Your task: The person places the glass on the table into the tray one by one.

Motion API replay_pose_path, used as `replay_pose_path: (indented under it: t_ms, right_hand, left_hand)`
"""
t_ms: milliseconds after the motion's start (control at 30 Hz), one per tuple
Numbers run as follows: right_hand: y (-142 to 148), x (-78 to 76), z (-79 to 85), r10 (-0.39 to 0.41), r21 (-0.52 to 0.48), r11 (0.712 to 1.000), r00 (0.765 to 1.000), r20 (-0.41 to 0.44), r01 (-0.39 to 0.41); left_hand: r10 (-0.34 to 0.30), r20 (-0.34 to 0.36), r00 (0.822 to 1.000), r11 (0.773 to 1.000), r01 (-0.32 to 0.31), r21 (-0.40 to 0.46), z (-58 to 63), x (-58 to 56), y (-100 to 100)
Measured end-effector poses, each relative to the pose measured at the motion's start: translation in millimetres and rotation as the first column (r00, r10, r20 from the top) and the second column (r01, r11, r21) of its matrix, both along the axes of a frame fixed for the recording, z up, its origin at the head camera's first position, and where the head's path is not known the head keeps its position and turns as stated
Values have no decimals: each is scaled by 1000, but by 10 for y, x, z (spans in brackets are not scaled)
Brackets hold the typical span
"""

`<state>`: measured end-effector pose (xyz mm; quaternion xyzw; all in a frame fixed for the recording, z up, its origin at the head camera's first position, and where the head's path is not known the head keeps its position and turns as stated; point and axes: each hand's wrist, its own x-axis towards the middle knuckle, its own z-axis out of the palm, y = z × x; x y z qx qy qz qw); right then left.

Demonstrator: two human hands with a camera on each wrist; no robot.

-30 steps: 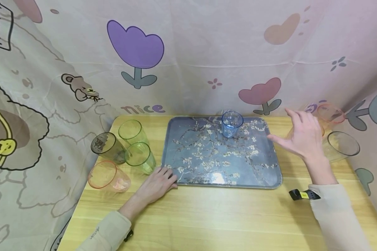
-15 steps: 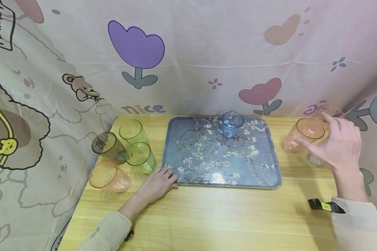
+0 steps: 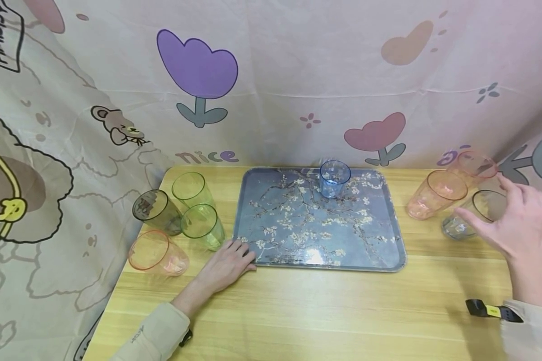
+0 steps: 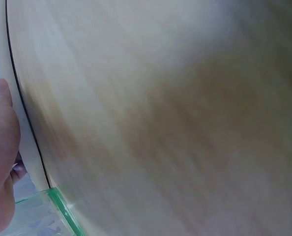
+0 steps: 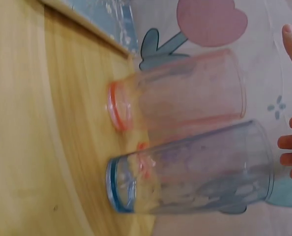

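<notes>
Grey-rimmed and clear, the tall round tumbler [image 5: 195,172] stood upright beside the right hand [image 3: 521,220], spread wide and empty; I judged it stiff, light, slippery, best gripped mid-body. The left hand [image 3: 226,264] rested loosely on the blue-grey flowered tray [image 3: 298,220].

There are apparently eight glasses [image 3: 435,195] and one tray [image 3: 298,215].

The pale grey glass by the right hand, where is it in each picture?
Head: pale grey glass, far right, partly behind the right hand.
Left wrist: I can't find it.
Right wrist: pale grey glass, lower middle.
Landmark in head and right wrist: the orange glass nearest the tray.
</notes>
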<state>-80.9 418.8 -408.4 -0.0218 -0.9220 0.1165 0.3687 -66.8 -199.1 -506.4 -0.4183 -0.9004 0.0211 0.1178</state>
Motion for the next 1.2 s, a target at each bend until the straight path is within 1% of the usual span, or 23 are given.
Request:
replay_pose_path:
  t_ms: [33,100,167,200,300,367,400,433,567,700,900,1133,1200]
  right_hand:
    - [26,5,-14,0,1,1000,1000,-9,0]
    - [67,16,-36,-6,-16,1000,1000,2,6]
    - [103,35,-50,-10,-44,999,999,38,11]
    - [121,48,-54,-16,-62,998,997,73,20]
    - [162,75,-71,-15,-106,994,992,122,28]
    - [188,83,-79,-22,-113,993,988,154,39]
    - [200,84,-80,-36,-108,993,982,188,57]
    - [215,80,-85,-39,-102,993,979,198,60]
    - [273,61,-119,-84,-41,994,958,274,99]
    - [317,60,-172,-89,-26,995,958,274,100]
    - [359,74,-189,-117,-9,992,922,369,129]
    - [441,68,-236,-100,12,994,902,421,104]
    - [467,68,-253,-96,20,995,893,441,98]
  left_hand:
    - [0,2,1000,1000,0,-2,1,-1,1]
    - [0,5,1000,1000,0,-4,4,-2,2]
    - [0,5,1000,1000,0,-3,8,-2,2]
    - [0,4,1000,1000,0,-3,9,-3,2]
    - [0,3,1000,1000,0,0,10,2,0]
    - [-1,1,1000,1000,1,1,8,3,-1]
    - [-1,1,1000,1000,1,2,7,3,-1]
    - [-1,1,1000,1000,1,1,6,3,0]
    - [1,-1,1000,1000,-1,-2,9,1,1]
    - [4,2,1000,1000,-4,-10,10,4,0]
    - [6,-4,1000,1000,-6,-16,18,10,-1]
    - [8,-6,1000,1000,-8,-17,21,12,2]
    - [8,-5,1000,1000,-8,-16,19,12,0]
